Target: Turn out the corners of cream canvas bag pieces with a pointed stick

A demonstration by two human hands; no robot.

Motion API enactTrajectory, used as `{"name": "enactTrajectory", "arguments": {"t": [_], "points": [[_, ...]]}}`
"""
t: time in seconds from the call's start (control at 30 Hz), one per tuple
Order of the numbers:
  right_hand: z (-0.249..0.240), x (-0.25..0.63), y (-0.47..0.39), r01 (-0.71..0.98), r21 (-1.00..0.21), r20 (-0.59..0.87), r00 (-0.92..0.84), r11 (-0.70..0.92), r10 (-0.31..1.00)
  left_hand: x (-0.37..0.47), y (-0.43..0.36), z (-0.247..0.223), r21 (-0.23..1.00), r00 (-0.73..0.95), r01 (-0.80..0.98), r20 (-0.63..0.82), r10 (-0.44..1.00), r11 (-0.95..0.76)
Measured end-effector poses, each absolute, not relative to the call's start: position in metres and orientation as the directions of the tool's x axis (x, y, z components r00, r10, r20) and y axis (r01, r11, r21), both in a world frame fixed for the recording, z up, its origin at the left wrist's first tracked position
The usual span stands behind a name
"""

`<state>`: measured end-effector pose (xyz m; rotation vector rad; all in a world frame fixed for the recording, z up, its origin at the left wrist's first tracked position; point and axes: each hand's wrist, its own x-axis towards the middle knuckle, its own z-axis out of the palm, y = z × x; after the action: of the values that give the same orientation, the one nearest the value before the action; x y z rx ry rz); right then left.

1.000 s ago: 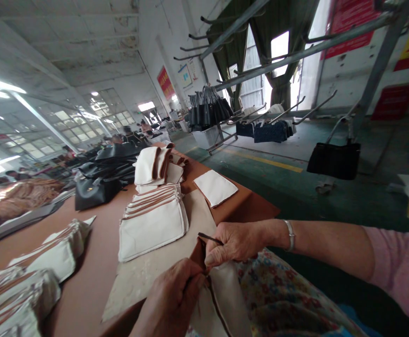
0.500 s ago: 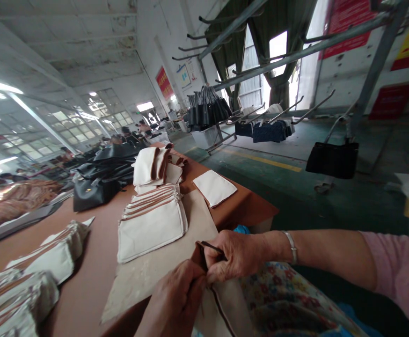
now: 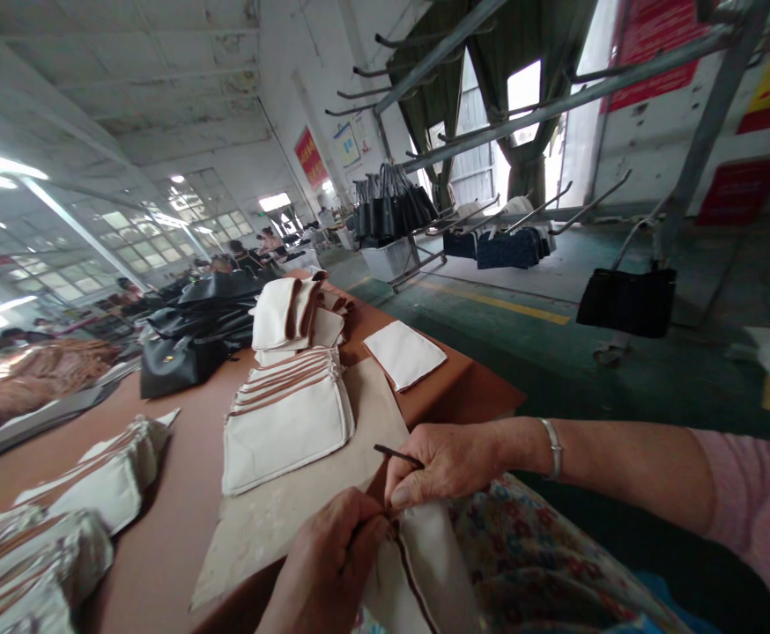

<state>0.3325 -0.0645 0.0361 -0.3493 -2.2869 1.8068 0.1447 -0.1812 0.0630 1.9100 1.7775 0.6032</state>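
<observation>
My left hand (image 3: 338, 550) is closed in a pinch at the top end of a white fabric pouch (image 3: 441, 563) with brown edging and a dark, zipper-like line along it. Close beside it, my right hand (image 3: 441, 467) is also closed, its thumb and fingers pinching at the same end of the pouch. A thin dark stick-like piece (image 3: 395, 454) pokes out from the right hand toward the left; its kind I cannot make out. The pouch lies over my floral apron (image 3: 523, 546), and the fingertips hide the pinched spot.
On the brown-covered table (image 3: 183, 475) lie a row of white pouches (image 3: 285, 440), a folded stack (image 3: 276, 313) and one flat white piece (image 3: 406, 354). More pouches (image 3: 61, 563) sit at left, with black bags (image 3: 183, 357) behind. A metal rack (image 3: 557, 114) stands at right.
My right hand has shifted slightly up and turned, drawing nearer the pouch's edge. More of the pouch's white face shows below it. The left hand stays almost in place.
</observation>
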Motion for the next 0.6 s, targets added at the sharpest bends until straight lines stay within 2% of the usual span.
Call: {"name": "enactTrajectory", "arguments": {"t": [0.13, 0.23, 0.33, 0.47, 0.6], "points": [[0.028, 0.322, -0.071, -0.024, -0.932, 0.16, -0.922, 0.361, 0.353, 0.147, -0.18, 0.057, 0.603, 0.069, 0.793, 0.05, 0.996, -0.086], [0.021, 0.318, -0.074, -0.069, -0.935, 0.21, -0.898, 0.349, 0.387, 0.148, -0.18, 0.058, 0.664, 0.047, 0.746, 0.02, 0.999, -0.048], [0.02, 0.317, -0.074, -0.063, -0.946, 0.196, -0.893, 0.319, 0.406, 0.148, -0.181, 0.06, 0.711, -0.007, 0.702, -0.022, 1.0, 0.02], [0.025, 0.322, -0.073, -0.063, -0.928, 0.224, -0.884, 0.368, 0.411, 0.149, -0.183, 0.064, 0.757, 0.025, 0.653, -0.063, 0.998, 0.032], [0.032, 0.333, -0.067, -0.001, -0.982, 0.074, -0.922, 0.19, 0.38, 0.147, -0.183, 0.066, 0.76, 0.037, 0.648, -0.085, 0.996, 0.041]]}}
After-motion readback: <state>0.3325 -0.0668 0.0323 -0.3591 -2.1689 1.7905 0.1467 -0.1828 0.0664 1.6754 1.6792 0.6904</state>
